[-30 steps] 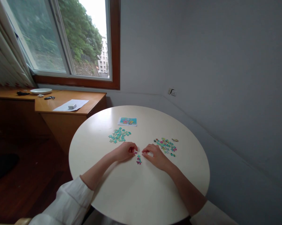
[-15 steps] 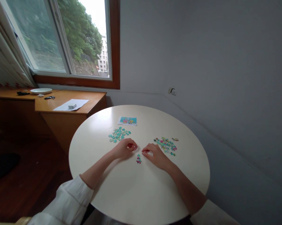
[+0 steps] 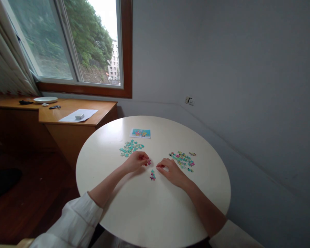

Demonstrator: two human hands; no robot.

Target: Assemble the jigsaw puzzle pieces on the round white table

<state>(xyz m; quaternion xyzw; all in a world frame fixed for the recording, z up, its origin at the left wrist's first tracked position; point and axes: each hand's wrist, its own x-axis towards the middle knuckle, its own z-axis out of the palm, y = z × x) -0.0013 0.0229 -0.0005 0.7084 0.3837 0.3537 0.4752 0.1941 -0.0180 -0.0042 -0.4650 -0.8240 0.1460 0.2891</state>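
Note:
My left hand [image 3: 138, 161] is closed in a pinch on a small pink puzzle piece [image 3: 149, 162], held just above the table. My right hand [image 3: 171, 171] hovers across from it with thumb and fingertips pressed together; whether anything is between them is too small to make out. Below and between the hands lies a small cluster of joined puzzle pieces [image 3: 152, 175], turquoise and pink. Beyond my left hand spreads a pile of turquoise pieces [image 3: 131, 148]. A mixed-colour pile [image 3: 182, 160] lies just past my right hand.
The round white table [image 3: 144, 213] carries a picture sheet [image 3: 140, 133] at its far side. A wooden desk [image 3: 77, 127] on the left holds a white plate [image 3: 45, 100], a paper sheet [image 3: 69, 116] and a small white box [image 3: 79, 116]. A wall stands close on the right.
My left hand has turned slightly, and the pink puzzle piece in its fingertips now shows more fully. My right hand has barely moved. The piles and the joined cluster stay in place.

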